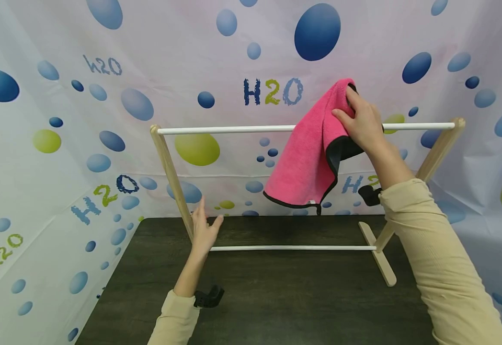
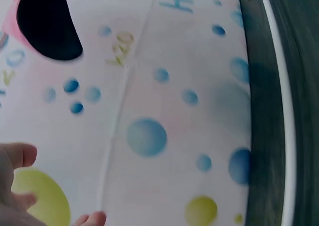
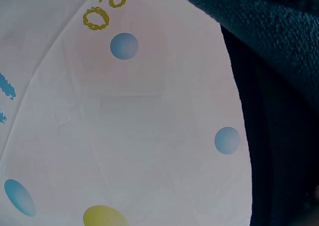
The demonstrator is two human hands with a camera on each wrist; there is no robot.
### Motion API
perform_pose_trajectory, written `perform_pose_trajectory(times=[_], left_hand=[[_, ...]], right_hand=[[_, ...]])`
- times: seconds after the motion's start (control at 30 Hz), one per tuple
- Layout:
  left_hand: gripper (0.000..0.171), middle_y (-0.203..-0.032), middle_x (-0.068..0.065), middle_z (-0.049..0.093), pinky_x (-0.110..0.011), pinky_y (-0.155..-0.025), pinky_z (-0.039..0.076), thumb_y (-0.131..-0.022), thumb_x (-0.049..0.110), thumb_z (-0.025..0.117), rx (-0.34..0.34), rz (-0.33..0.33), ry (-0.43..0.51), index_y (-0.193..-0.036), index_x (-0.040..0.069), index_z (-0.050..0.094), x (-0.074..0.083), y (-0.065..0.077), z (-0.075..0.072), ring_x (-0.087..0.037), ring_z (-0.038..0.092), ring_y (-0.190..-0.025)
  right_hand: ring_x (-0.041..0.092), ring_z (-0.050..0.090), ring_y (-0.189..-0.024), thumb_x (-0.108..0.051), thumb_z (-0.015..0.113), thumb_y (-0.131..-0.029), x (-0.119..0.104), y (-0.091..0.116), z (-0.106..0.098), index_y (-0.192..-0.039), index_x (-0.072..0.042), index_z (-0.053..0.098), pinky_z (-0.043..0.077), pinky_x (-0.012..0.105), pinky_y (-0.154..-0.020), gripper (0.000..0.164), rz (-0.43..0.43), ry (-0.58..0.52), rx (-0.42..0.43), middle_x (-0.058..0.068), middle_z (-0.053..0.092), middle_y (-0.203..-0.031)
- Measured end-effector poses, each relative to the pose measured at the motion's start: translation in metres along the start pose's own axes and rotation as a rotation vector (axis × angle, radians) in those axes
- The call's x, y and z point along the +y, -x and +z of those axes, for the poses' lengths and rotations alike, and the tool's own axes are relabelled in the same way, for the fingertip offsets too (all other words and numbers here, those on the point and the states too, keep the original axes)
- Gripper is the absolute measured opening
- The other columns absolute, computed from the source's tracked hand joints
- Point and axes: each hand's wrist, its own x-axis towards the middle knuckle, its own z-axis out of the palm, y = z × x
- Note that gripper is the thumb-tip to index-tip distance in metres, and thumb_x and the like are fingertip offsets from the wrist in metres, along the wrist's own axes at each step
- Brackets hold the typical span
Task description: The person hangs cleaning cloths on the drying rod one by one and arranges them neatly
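A pink towel (image 1: 304, 148) with black edging and a dark grey reverse hangs from my right hand (image 1: 363, 120), which pinches it near its top corner. The towel is in front of or over the white upper bar (image 1: 229, 129) of a wooden rack; I cannot tell which. The grey side of the towel (image 3: 284, 31) fills the right of the right wrist view. Down at the rack's left post (image 1: 171, 179), my left hand (image 1: 205, 232) is spread with nothing in it. Its fingers (image 2: 20, 156) show at the lower left of the left wrist view.
The rack's lower white bar (image 1: 294, 247) runs just above the dark wooden table (image 1: 277, 297). A flat wooden foot (image 1: 378, 254) supports the right post (image 1: 440, 148). Behind stands a white curtain (image 1: 169, 57) with blue and green dots.
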Motion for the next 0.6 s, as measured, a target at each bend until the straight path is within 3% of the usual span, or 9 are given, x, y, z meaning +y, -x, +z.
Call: perform_pose_trajectory(times=[0.2,0.37,0.6], left_hand=[[0.058,-0.14,-0.022,0.026,-0.057,-0.091,0.038,-0.093,0.022,0.052,-0.187,0.035,0.025,-0.144,0.012,0.026,0.021,0.008,0.018,-0.042,0.035,-0.123],[0.054,-0.135,-0.02,0.035,-0.055,-0.093,0.039,-0.093,0.019,0.052,-0.288,0.099,0.072,-0.142,0.013,0.031,0.034,0.014,0.033,-0.041,0.038,-0.122],[0.053,-0.135,-0.017,0.037,-0.047,-0.092,0.043,-0.093,0.016,0.051,-0.416,0.15,0.124,-0.142,0.011,0.031,0.053,0.019,0.054,-0.036,0.041,-0.121]], right_hand=[[0.04,0.045,-0.089,-0.019,0.055,-0.091,-0.002,-0.001,0.0,-0.111,-0.003,0.043,0.034,0.05,-0.076,0.029,0.003,-0.004,-0.004,0.026,0.049,-0.094],[0.038,0.044,-0.087,-0.018,0.055,-0.091,-0.001,0.0,0.001,-0.108,-0.002,0.042,0.034,0.047,-0.074,0.027,-0.001,-0.011,-0.003,0.024,0.046,-0.089],[0.038,0.044,-0.089,-0.017,0.055,-0.091,0.001,0.0,0.001,-0.11,-0.002,0.043,0.035,0.047,-0.076,0.027,0.008,-0.021,-0.002,0.024,0.047,-0.093]])
